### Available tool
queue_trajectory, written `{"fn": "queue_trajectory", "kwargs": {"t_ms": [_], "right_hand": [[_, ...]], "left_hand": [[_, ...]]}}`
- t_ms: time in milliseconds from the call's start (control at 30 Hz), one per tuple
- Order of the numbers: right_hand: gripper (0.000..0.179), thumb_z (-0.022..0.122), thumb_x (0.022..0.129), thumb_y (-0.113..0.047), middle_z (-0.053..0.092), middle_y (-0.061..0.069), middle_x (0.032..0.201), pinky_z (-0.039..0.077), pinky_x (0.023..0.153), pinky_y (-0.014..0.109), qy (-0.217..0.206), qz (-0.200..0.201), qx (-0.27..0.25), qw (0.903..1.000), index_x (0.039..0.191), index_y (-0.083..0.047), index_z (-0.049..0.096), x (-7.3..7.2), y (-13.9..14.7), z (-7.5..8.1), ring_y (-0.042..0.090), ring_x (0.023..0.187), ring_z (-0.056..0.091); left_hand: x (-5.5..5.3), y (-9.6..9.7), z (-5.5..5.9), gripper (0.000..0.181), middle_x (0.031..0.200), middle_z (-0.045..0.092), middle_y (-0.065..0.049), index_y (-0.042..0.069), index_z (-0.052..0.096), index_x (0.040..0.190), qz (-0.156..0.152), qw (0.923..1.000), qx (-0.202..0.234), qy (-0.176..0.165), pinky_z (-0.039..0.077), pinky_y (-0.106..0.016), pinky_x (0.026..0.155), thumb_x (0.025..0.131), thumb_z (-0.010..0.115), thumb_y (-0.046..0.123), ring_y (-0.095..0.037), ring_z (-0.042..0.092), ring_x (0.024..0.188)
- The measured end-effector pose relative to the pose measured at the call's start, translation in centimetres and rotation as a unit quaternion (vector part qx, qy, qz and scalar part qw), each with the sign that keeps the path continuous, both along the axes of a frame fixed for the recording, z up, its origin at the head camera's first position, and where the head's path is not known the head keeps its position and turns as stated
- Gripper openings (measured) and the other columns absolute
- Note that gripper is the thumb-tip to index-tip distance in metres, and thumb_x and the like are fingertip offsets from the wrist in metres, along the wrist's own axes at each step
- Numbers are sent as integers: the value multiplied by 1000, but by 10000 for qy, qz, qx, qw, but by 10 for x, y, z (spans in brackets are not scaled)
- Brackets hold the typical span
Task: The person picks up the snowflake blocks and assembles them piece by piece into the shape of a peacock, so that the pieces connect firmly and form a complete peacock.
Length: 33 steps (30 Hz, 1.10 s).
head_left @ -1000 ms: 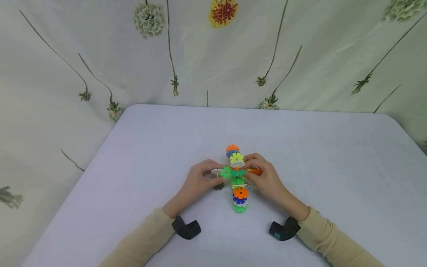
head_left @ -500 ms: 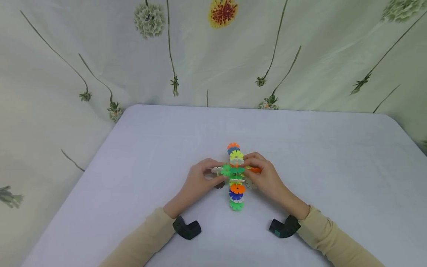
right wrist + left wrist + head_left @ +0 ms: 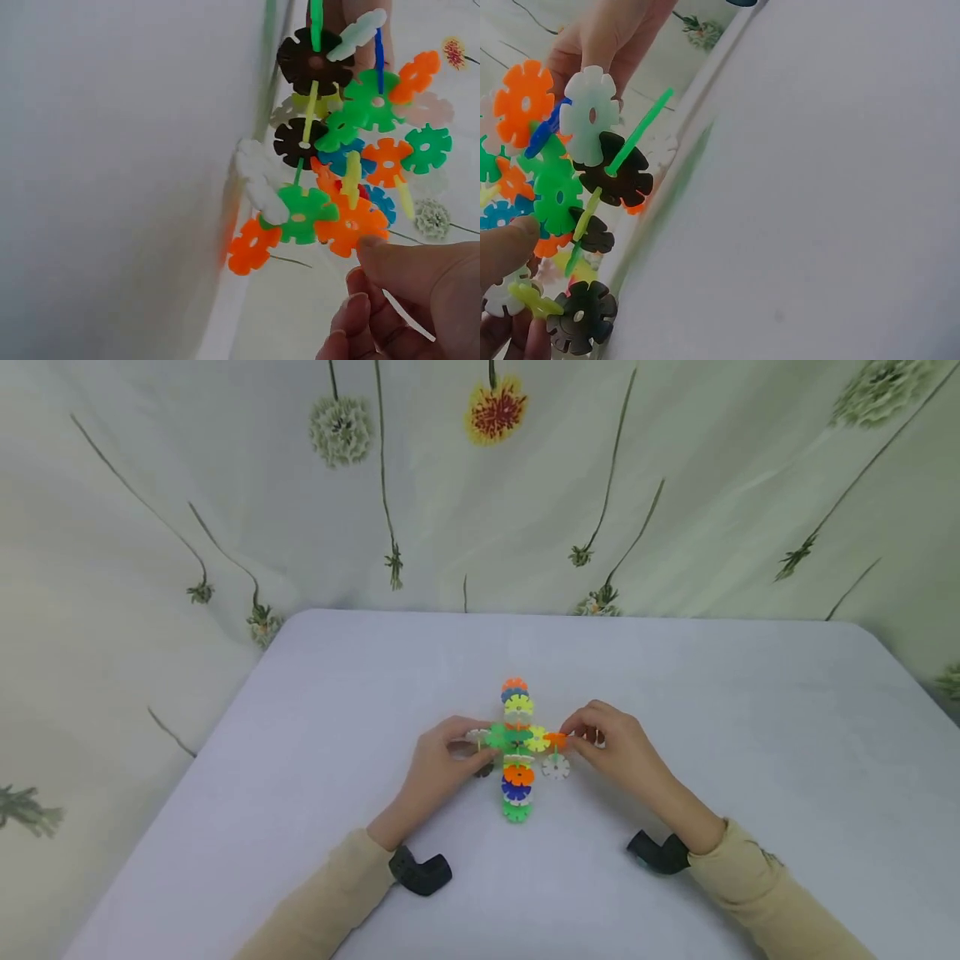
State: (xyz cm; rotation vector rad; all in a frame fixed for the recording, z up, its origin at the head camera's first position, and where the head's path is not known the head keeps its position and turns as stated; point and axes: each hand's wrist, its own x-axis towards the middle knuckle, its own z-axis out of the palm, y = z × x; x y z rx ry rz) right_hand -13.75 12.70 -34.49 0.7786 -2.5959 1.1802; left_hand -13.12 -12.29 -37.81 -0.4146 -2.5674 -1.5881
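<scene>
A cross-shaped build of interlocking notched plastic discs [image 3: 517, 775] is between my hands in the head view. Its discs are orange, green, yellow, blue, white and dark brown. From the left, my left hand [image 3: 450, 758] grips the end of one arm, its thumb [image 3: 508, 244] in front of the discs in the left wrist view. On the other side my right hand [image 3: 621, 745] pinches an orange disc [image 3: 351, 225] at its edge between thumb and fingers. A white disc [image 3: 556, 767] hangs below that orange one. The left fingers are partly hidden behind the discs.
Under the build is a table with a pale cloth [image 3: 675, 677]. Behind it hangs a flower-printed sheet [image 3: 555, 485]. A black curved wrist piece sits at each wrist, one on the left [image 3: 420, 872] and one on the right [image 3: 660, 852].
My right hand has slid outward from near the build's middle to the orange disc, uncovering a yellow disc. The build has shifted slightly left. The left hand keeps its grip.
</scene>
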Motion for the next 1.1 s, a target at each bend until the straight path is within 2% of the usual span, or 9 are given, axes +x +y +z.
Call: {"fn": "queue_trajectory", "kwargs": {"t_ms": [133, 300, 467, 567, 700, 800, 933, 1033, 1100], "right_hand": [[15, 70, 79, 6, 59, -4, 78, 44, 57, 26, -62, -24, 17, 10000, 87, -6, 68, -1, -1, -5, 13, 66, 49], [14, 67, 82, 6, 63, 1, 82, 46, 59, 27, 30, -177, -63, 9998, 90, -5, 70, -10, 0, -9, 14, 67, 51], [15, 65, 85, 4, 64, 7, 86, 51, 66, 31, 114, -288, -102, 9995, 98, 0, 70, -24, -1, -11, 17, 73, 57], [22, 63, 87, 3, 64, 11, 91, 53, 71, 34, 1, -339, -173, 9993, 109, 4, 66, -28, -2, -11, 23, 80, 60], [28, 61, 89, 2, 64, 17, 100, 52, 78, 40, -360, -339, -356, 9981, 116, 8, 60, -30, -2, -12, 30, 90, 61], [30, 55, 93, 0, 62, 19, 110, 49, 84, 44, -800, -49, -604, 9949, 122, 8, 56, -32, 0, -13, 32, 99, 59], [38, 42, 101, -10, 54, 22, 125, 40, 95, 47, -1643, 420, -1188, 9783, 135, 7, 42, -41, 6, -14, 35, 114, 50], [43, 37, 103, -19, 50, 25, 128, 34, 100, 48, -2024, 281, -1607, 9656, 137, 7, 38, -47, 16, -11, 36, 118, 46], [44, 37, 103, -24, 50, 25, 128, 34, 100, 48, -2085, 48, -1729, 9626, 135, 7, 40, -49, 23, -7, 35, 118, 47]], "left_hand": [[5, -1, -4, 34, 100, 61, 3, 12, 68, 109, 19, 9999, 82, -92, 53, -25, 70, 77, 78, 9, -14, 62, 84], [7, 1, -5, 31, 99, 61, 0, 8, 69, 105, -50, 9994, 330, 21, 52, -26, 74, 76, 77, 3, -17, 61, 88], [8, 7, -3, 30, 100, 63, -7, 0, 68, 104, -311, 9973, 661, 120, 52, -28, 76, 75, 75, -4, -22, 60, 87], [9, 10, -2, 31, 102, 63, -11, -3, 67, 106, -503, 9964, 664, 152, 52, -28, 75, 76, 73, -6, -22, 60, 85], [11, 12, -2, 31, 105, 64, -12, -3, 66, 108, -653, 9966, 502, 78, 52, -26, 76, 78, 72, -4, -20, 62, 85], [13, 15, 0, 32, 106, 64, -11, -3, 65, 111, -784, 9959, 445, -89, 52, -27, 76, 80, 71, -3, -20, 63, 87], [14, 20, 2, 37, 114, 61, -13, -4, 60, 119, -1152, 9915, 528, -308, 50, -28, 80, 83, 69, -1, -22, 62, 97], [14, 22, 4, 42, 120, 59, -14, -4, 56, 125, -1388, 9881, 574, -329, 49, -28, 83, 84, 67, -1, -22, 61, 103], [13, 22, 6, 44, 124, 57, -15, -4, 53, 127, -1520, 9856, 667, -338, 49, -28, 83, 85, 66, -3, -23, 60, 105]]}}
